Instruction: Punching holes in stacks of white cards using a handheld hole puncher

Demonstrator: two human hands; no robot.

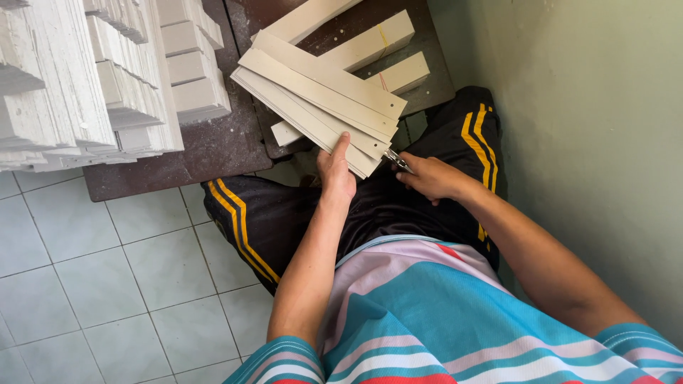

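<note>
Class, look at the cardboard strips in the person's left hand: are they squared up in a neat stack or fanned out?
Fanned out. The cardboard strips splay at different angles above the left hand, their ends staggered.

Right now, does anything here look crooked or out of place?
Yes: the cardboard strips under the left hand are fanned askew, with uneven ends. They overhang the dark table edge. The right hand holds a small metal tool at their corner.

I see cream-beige strips (320, 96) on a dark brown table (213, 146). My shorts (284, 213) are black with yellow-orange stripes; my shirt (441, 320) is turquoise, pink and white striped.
</note>
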